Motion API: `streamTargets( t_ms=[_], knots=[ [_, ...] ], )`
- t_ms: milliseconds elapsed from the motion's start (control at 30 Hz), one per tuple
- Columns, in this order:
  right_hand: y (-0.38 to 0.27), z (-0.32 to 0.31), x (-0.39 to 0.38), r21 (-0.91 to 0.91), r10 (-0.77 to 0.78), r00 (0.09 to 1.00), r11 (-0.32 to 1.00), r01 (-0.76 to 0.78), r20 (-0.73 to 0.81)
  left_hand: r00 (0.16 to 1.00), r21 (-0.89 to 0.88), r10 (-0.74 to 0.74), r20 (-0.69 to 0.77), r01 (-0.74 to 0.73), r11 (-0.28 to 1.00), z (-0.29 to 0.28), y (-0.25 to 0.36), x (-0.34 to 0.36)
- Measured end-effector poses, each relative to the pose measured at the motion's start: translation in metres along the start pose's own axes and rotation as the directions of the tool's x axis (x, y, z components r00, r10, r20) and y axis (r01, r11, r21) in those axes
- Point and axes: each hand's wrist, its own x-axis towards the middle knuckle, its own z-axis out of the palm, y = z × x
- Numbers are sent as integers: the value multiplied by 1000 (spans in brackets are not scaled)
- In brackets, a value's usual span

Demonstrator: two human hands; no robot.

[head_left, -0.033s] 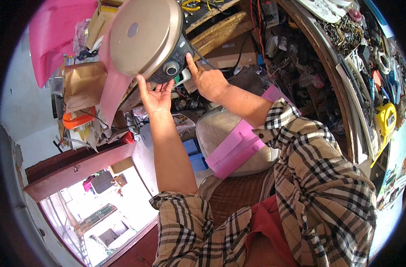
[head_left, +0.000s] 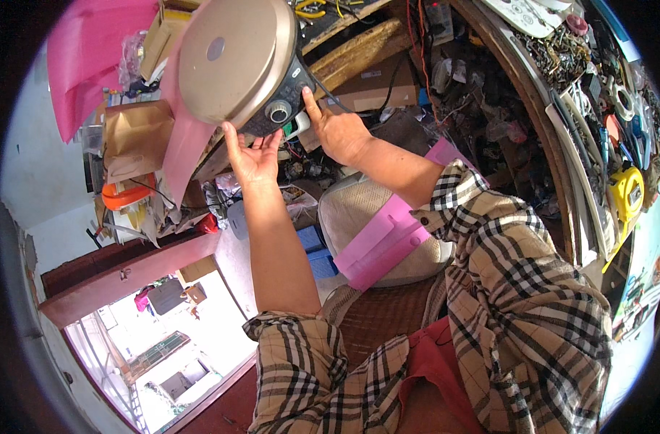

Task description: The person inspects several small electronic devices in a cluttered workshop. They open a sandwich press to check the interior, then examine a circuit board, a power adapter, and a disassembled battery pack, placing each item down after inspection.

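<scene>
A round electric cooker (head_left: 236, 58) with a matte gold lid stands tilted at the top of the view. Its dark control panel (head_left: 290, 90) faces me and carries a silver knob (head_left: 278, 111). My left hand (head_left: 255, 158) holds the cooker's near edge from below, palm up, thumb at the lid's rim and fingers under the panel. With its index finger stretched out, my right hand (head_left: 339, 134) touches the right part of the panel. Its other fingers are curled in and partly hidden. Beside them shows a white curved piece (head_left: 299, 125), which I cannot identify.
A black cord (head_left: 326, 95) runs behind my right hand. Pink sheeting (head_left: 189, 137) and a brown paper bag (head_left: 136, 137) lie left of the cooker. A pink plastic piece (head_left: 381, 242) rests over a chair (head_left: 352, 206). Tools and a yellow tape measure (head_left: 627, 195) crowd the right bench.
</scene>
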Motion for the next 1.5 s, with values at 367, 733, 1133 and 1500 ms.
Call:
streamTargets(
  t_ms=[367,733,1133,1500],
  knots=[
    [-1,-2,-12,59,-56,998,997,58,-29,1000,-6,-10,-28,10,1000,4,2,-5],
    [-2,-9,4,136,-85,989,985,102,-123,1000,18,15,-25,-15,1000,2,0,-1],
    [-12,-29,-5,51,-74,997,996,75,-22,998,-5,-1,-57,0,1000,6,2,-4],
    [-3,-26,-7,75,-61,998,995,61,1,999,13,8,-39,-7,1000,4,1,-4]
  ],
)
